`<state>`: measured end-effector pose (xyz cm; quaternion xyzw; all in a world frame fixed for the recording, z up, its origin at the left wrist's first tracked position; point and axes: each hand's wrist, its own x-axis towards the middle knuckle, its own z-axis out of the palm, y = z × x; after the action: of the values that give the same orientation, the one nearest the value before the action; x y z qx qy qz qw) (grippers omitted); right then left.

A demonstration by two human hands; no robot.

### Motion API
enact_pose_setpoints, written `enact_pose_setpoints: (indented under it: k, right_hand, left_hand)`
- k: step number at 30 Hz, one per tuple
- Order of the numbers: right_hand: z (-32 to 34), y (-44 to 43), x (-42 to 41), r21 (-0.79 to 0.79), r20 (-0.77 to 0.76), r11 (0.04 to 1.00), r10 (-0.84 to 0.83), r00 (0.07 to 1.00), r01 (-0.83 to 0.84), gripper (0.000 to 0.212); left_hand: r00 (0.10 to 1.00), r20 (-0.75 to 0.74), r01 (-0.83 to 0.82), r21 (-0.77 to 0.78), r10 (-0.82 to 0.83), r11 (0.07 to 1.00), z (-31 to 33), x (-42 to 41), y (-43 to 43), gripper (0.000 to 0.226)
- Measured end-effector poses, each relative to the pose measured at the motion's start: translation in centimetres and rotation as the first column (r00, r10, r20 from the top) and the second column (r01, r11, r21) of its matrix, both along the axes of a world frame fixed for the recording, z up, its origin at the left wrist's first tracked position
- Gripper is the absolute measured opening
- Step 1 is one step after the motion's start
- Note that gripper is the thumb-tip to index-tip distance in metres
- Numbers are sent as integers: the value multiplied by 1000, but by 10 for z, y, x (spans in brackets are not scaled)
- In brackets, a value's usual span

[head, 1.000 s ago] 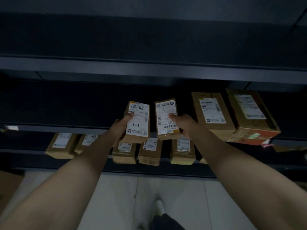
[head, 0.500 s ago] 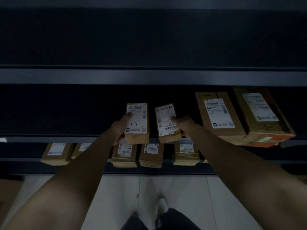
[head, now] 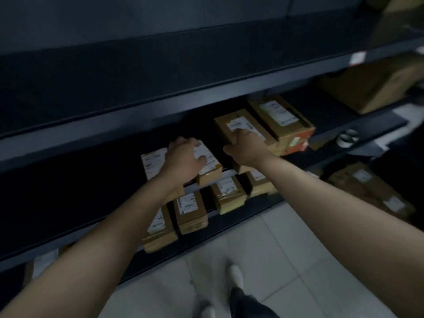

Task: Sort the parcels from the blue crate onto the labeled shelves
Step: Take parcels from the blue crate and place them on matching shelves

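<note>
Parcels [head: 207, 166] on dark shelf [head: 358, 125]

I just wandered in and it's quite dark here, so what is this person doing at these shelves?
A person is sorting small cardboard parcels onto dark metal shelves. The left hand rests on two small labelled parcels lying side by side on the middle shelf. The right hand is on a larger box beside them, next to another box with an orange end. More parcels sit in a row on the shelf below.
</note>
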<state>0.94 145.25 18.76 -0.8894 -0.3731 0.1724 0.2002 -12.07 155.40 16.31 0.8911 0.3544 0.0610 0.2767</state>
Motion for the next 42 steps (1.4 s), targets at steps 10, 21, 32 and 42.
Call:
enact_pose_setpoints:
  k: [10, 21, 32, 42]
  right_hand:
    - [92, -270, 26, 114, 533, 873, -457, 712, 474, 31]
    - [122, -662, -26, 103, 706, 319, -690, 156, 942, 47]
    - [104, -902, -141, 54, 610, -263, -755, -240, 963, 42]
    - [93, -1054, -136, 45, 597, -564, -647, -474, 825, 39]
  left_hand:
    - [646, 149, 598, 510, -749, 618, 102, 119, -228, 33]
    - [-52, 179, 734, 673, -982, 84, 149, 171, -629, 31]
    - [-556, 123, 679, 638, -822, -364, 132, 124, -932, 29]
    - [-734, 153, 609, 579, -662, -541, 110, 159, -1117, 29]
